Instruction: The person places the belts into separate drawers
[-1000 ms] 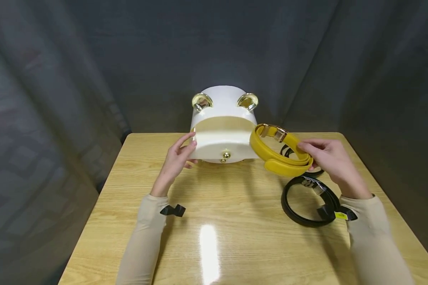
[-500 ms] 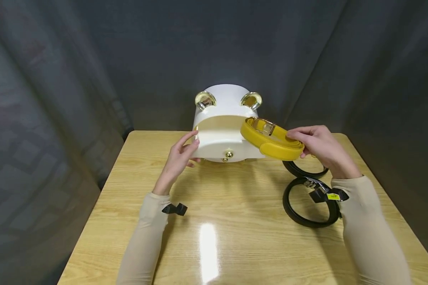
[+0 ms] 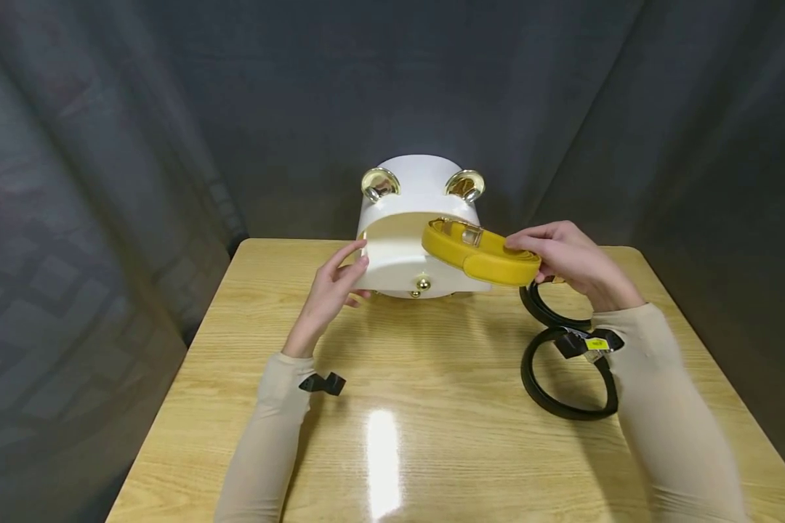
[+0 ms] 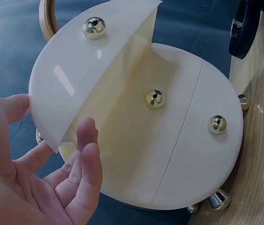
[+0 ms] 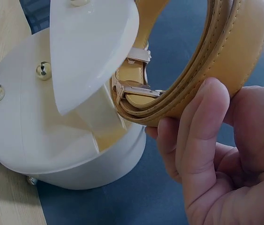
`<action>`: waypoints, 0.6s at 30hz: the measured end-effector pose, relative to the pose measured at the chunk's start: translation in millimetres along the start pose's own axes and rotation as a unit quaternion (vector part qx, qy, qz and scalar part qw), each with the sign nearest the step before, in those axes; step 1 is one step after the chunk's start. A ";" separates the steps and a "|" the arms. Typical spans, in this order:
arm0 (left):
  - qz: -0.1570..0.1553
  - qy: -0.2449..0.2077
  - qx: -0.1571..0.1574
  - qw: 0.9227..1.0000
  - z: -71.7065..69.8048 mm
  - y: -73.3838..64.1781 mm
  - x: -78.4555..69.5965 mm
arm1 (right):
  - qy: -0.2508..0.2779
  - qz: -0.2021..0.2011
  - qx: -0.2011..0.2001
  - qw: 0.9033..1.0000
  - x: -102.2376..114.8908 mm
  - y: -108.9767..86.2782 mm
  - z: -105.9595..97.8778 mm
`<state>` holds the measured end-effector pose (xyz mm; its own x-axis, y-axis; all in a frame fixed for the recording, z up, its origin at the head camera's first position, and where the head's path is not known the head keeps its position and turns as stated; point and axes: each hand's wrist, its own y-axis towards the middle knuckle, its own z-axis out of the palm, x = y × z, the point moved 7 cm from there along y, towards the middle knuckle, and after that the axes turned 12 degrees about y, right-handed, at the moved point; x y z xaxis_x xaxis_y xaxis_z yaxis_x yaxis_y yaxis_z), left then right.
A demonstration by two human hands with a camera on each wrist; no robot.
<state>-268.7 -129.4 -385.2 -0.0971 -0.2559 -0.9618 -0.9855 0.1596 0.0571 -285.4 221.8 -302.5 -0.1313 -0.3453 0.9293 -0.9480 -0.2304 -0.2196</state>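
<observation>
A round white box (image 3: 421,178) with gold ear-shaped loops stands at the back of the table, its front flap (image 3: 392,272) tilted outward. My left hand (image 3: 320,298) pinches the flap's left edge; in the left wrist view the fingertips lie on both sides of the flap (image 4: 71,75). Thumb and fingers of my right hand (image 3: 572,265) grip a coiled yellow belt (image 3: 497,269) by its right end. The coil's far end, with the metal buckle, overlaps the opening behind the flap. In the right wrist view the belt (image 5: 216,65) is beside the flap's edge.
Two coiled black belts lie on the wooden table (image 3: 458,436) at the right: a nearer belt (image 3: 528,374) partly under my right forearm, and a farther belt (image 3: 541,312) below my right hand. A dark curtain (image 3: 301,109) hangs close behind the box.
My right hand has carried the yellow belt leftward and a little up, bringing it across the box's opening. The left hand keeps its hold on the flap.
</observation>
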 end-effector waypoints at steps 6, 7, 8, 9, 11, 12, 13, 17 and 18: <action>0.000 -0.001 -0.002 1.000 1.6 0.4 1.0 | 0.007 0.004 0.008 1.000 5.6 6.7 11.9; -0.001 -0.001 -0.002 1.000 2.1 0.4 1.2 | 0.004 0.004 0.012 1.000 6.6 7.8 14.3; -0.001 -0.001 -0.001 1.000 2.7 0.3 1.1 | 0.003 0.005 0.014 1.000 7.5 9.1 16.6; -0.001 -0.001 -0.001 1.000 3.2 0.4 1.1 | 0.003 0.005 0.017 1.000 8.5 10.3 19.0; -0.003 -0.001 0.000 1.000 4.2 0.5 1.3 | 0.002 0.007 0.019 1.000 10.2 12.8 22.6; -0.004 -0.001 0.000 1.000 4.7 0.5 1.2 | 0.002 0.009 0.019 1.000 11.0 14.1 24.1; -0.005 -0.002 0.000 1.000 5.0 0.4 1.1 | 0.000 0.010 0.019 1.000 11.7 15.2 25.2; -0.005 0.000 0.001 1.000 5.4 -0.2 0.4 | 0.003 0.021 0.003 1.000 14.6 20.6 27.4; -0.004 0.000 0.001 1.000 5.4 -0.4 -0.1 | 0.003 0.023 -0.001 1.000 15.3 22.0 27.6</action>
<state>-267.5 -124.3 -386.6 -0.0888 -0.2570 -0.9623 -0.9861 0.1589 0.0486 -300.4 186.3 -301.4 -0.1768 -0.3504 0.9198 -0.9415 -0.2122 -0.2618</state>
